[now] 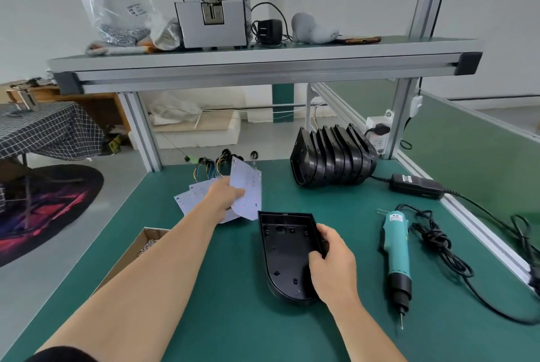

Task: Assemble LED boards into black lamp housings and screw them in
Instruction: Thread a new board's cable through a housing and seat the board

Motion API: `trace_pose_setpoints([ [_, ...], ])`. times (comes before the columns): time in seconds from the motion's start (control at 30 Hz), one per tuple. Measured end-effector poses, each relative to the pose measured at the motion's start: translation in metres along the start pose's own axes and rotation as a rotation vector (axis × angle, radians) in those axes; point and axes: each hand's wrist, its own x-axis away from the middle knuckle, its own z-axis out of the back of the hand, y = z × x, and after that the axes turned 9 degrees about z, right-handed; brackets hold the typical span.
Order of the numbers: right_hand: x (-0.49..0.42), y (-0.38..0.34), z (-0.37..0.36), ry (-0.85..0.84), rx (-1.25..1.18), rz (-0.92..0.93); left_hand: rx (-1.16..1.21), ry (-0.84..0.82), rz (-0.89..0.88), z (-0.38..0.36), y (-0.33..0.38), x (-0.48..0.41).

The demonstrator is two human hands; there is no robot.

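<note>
Head view: housing [285, 256] lies mid-table, long axis 12-to-6 o'clock, rounded end at 6, right hand [333, 268] gripping its 3 o'clock edge. At 11 the left hand [225, 193] pinches a board [248, 183]; screwdriver [397, 253] lies at 3.

Assembly workshop: green-topped aluminium-framed workbench [233, 317], grey boxy screw feeder [213, 4] on its upper shelf, teal corded electric screwdriver [397, 250] on its top.

Soft, diffuse light floods the bench, bright and without hard glare. The white LED board [247, 183] pinched in the left hand [225, 195] reads palest. Only faint shadow gathers under the fingers [325, 231] of the right hand [333, 263] gripping the black housing [283, 244]. Beyond the fingertips the wide lens bows the shelf rail [263, 67], and detail softens toward the edges.
</note>
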Motion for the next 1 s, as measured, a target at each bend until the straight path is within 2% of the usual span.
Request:
trace_pose_setpoints([
  [0.1,0.0,0.001,0.001,0.0,-0.01,-0.013,0.155,-0.169,-0.064,0.009,-0.006,0.029],
  [0.27,0.003,-0.004,0.006,-0.005,-0.062,-0.009,0.33,-0.247,-0.205,0.025,-0.018,0.068],
  [0.4,0.011,-0.005,0.01,-0.042,-0.038,-0.003,0.399,-0.306,-0.324,0.04,-0.019,0.095],
  [0.57,0.021,-0.003,0.02,-0.084,-0.065,-0.03,0.479,-0.518,-0.43,0.052,-0.013,0.132],
  [0.67,0.016,-0.007,0.027,-0.083,0.018,-0.022,0.486,-0.618,-0.518,0.056,-0.004,0.156],
  [0.83,-0.017,-0.039,0.042,0.04,-0.063,0.13,0.419,-0.754,-0.66,0.06,0.021,0.2],
  [1.0,-0.046,-0.07,0.037,-0.163,-0.019,0.376,0.556,-0.896,-0.795,0.058,0.051,0.234],
])
